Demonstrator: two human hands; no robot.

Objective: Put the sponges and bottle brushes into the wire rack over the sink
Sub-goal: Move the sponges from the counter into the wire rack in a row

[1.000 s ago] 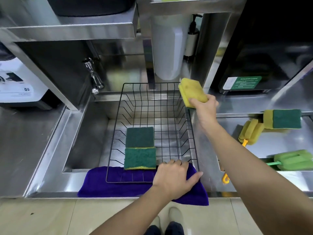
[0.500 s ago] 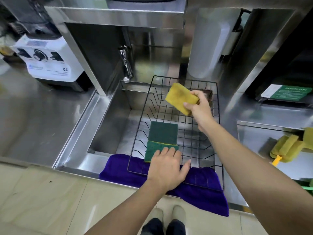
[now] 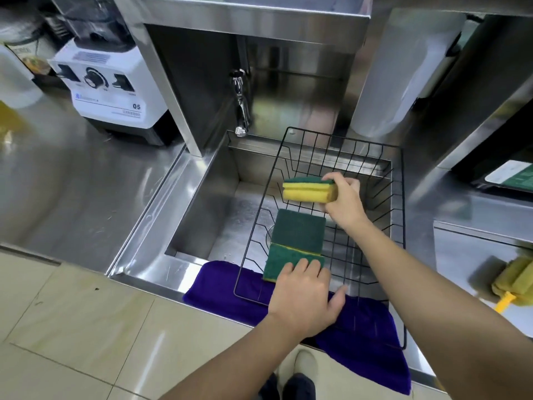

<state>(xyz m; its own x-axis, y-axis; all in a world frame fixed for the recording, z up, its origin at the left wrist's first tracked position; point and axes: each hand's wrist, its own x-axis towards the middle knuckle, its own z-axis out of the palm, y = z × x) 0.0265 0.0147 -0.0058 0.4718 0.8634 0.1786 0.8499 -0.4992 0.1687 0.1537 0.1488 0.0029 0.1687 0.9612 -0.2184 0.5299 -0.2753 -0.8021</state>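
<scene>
Now the right hand (image 3: pixel 343 203) grips a yellow sponge with a green scouring face (image 3: pixel 308 189) inside the black wire rack (image 3: pixel 399 226).
Two green-topped sponges (image 3: pixel 297 243) lie flat nearer in the rack; the left hand (image 3: pixel 302 298) rests spread on its near rim over a purple cloth (image 3: pixel 230 295); a yellow bottle brush (image 3: pixel 513 281) lies well right.

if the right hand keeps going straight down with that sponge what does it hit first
Probably the wire rack floor, just behind the two sponges already lying there. The right hand with its held sponge seems clear of them, though depth is uncertain.
</scene>
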